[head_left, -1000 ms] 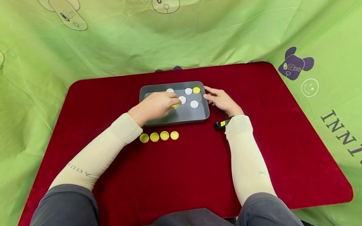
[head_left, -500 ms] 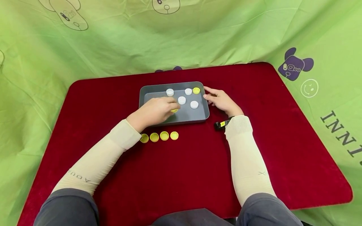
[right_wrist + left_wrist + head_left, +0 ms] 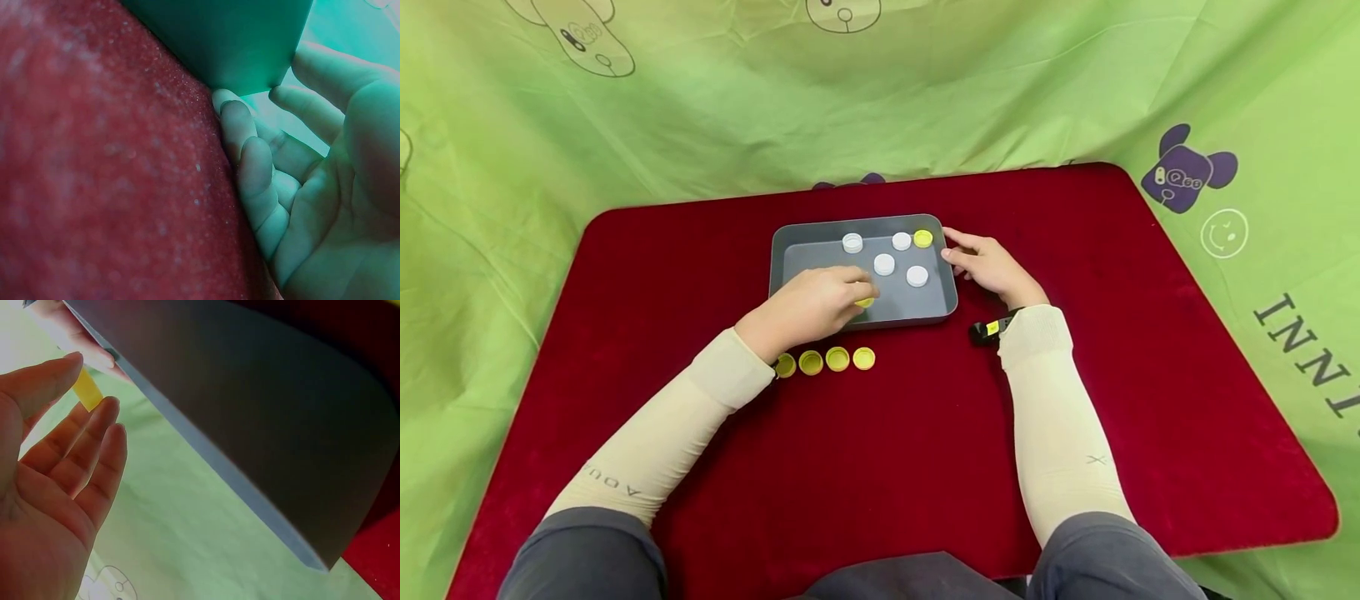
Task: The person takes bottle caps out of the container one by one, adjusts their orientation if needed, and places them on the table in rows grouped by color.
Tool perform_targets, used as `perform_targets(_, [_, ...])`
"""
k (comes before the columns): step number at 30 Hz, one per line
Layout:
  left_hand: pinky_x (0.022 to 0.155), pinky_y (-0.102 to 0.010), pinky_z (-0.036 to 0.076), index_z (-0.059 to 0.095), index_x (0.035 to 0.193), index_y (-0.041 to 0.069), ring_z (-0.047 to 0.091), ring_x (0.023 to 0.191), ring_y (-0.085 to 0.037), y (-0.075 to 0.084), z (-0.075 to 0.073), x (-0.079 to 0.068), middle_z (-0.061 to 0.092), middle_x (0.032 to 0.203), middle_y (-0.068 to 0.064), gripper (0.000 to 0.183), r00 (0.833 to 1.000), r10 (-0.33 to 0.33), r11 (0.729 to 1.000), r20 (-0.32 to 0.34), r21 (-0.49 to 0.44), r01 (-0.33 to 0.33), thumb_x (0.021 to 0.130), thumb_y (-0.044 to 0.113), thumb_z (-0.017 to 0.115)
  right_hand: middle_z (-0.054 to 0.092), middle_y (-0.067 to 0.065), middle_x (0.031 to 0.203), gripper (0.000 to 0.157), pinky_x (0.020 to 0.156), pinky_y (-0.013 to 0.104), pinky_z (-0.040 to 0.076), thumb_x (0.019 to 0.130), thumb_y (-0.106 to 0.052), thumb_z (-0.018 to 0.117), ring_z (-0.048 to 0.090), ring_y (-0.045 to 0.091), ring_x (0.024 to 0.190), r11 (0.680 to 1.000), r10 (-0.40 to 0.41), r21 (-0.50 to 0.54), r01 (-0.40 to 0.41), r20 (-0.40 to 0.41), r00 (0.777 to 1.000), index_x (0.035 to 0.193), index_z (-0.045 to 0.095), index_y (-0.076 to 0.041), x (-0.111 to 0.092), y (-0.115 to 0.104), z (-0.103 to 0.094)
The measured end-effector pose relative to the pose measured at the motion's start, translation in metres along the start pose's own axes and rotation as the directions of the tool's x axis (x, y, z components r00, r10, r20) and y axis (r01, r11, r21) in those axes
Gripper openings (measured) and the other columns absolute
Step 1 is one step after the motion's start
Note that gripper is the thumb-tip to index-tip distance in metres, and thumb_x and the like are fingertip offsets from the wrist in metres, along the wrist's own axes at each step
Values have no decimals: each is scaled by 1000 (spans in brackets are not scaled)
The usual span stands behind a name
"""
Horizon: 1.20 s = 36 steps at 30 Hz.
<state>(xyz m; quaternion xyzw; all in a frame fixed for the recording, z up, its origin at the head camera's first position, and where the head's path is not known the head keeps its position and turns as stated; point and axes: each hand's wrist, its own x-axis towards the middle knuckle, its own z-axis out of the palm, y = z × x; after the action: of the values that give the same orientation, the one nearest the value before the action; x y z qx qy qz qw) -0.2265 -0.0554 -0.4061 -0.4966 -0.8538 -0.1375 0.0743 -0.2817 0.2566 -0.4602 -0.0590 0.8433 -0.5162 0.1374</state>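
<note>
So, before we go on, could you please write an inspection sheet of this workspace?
Surface: table with red covering.
Job's things: grey tray holding four white caps and one loose yellow cap near its far right corner; row of four yellow caps on the table, on the wearer's side of the tray.
Clutter: nothing seen.
Left hand: pinches another yellow cap, over the tray in the head view; whether that cap touches the tray floor cannot be told.
Right hand: touches the tray's right end.
Cables: nothing seen.
Surroundings: green curtain with printed figures; black device at the right wrist.
</note>
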Motion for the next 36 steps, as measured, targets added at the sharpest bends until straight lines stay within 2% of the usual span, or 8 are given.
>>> perform_targets(19, [69,-34,53,72,109,9,61,89,-15,15,8,-6,63,104,-1,27,999,36,999,-14,-9,-36,83,2,72,66,11,110,54,76,31,47,98,-33,61,62,25,88,1000,-1,8,1,-2,1000,148,43,-26,-1,-2,-1])
perform_targets(36, [74,-32,52,72,108,11,60,93,-14,23,20,-12,63,103,1,26,998,57,998,-30,-23,-57,84,4,71,66,10,109,54,75,32,47,98,-33,60,62,25,88,1000,-3,-2,3,-4,1000,148,43,-27,0,0,0])
